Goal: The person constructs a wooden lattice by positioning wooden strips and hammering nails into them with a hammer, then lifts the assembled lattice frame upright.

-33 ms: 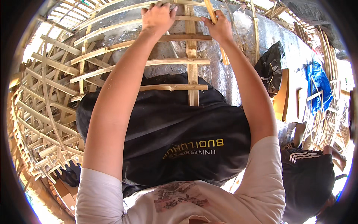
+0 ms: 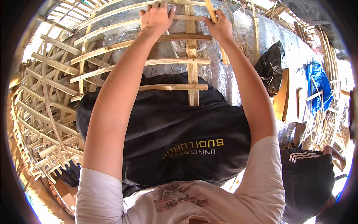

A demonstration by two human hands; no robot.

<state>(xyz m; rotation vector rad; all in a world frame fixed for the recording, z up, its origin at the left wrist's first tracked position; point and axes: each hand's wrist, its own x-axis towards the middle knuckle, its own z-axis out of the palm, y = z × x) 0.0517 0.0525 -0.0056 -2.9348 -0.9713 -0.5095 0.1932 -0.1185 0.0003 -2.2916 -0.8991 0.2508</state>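
Note:
A lattice of pale bamboo slats (image 2: 177,61) lies before me, its crosswise slats resting over a lengthwise strip (image 2: 192,74). At the far end my left hand (image 2: 156,18) is over the slats, palm down, its fingers apart and slightly blurred. Farther right, my right hand (image 2: 219,29) is closed around a narrow bamboo strip (image 2: 225,56), which sticks out above and below the fist. The thumb of that hand is close to the end of one slat. Black cloth with printed lettering (image 2: 186,130) covers my lap, beneath the lattice's near end.
More bamboo lattices (image 2: 48,97) are piled on the left. To the right are a black plastic bag (image 2: 271,63), a piece of cardboard (image 2: 281,95) and a blue plastic sheet (image 2: 319,87). Another person in dark clothing (image 2: 307,179) is at the lower right. Silvery sheeting (image 2: 266,35) lies beneath.
My left hand has shifted slightly to the left and its fingers have moved a little. The right hand and its bamboo strip look the same.

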